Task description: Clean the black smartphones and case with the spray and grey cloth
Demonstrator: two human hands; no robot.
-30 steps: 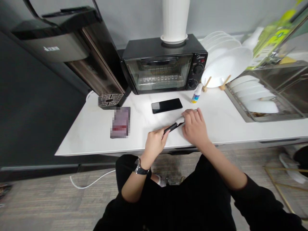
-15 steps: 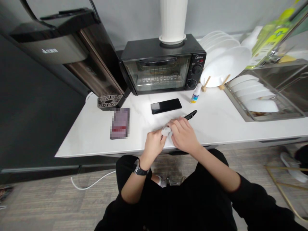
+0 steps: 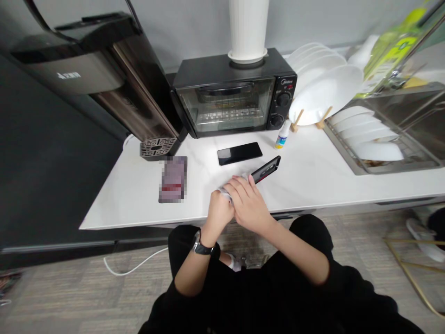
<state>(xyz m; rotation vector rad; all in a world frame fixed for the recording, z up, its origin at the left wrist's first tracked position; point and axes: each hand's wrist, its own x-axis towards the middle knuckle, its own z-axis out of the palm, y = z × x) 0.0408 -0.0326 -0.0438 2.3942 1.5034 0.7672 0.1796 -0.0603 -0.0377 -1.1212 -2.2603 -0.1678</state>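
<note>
A black phone (image 3: 268, 170), with camera lenses on its visible end, is held at a slant above the counter's front edge. My left hand (image 3: 219, 209) is closed around its near end, which the hands mostly hide. Across the phone's back lies my right hand (image 3: 247, 202), fingers bent over a thin white wipe (image 3: 225, 192) pressed against it. Another dark phone (image 3: 239, 153) rests flat on the counter beyond my hands. To its right stands a small white spray bottle (image 3: 282, 135) with a blue and yellow label.
A black toaster oven (image 3: 229, 69) carrying a white pot (image 3: 249, 32) stands at the back. On the left are a drinks dispenser (image 3: 139, 106) and a blurred purple item (image 3: 174, 178). White plates (image 3: 323, 95) in a wooden rack and a sink (image 3: 361, 172) are at right.
My right hand has slid left along the phone with the wipe, up against my left hand. More of the phone's camera end now shows.
</note>
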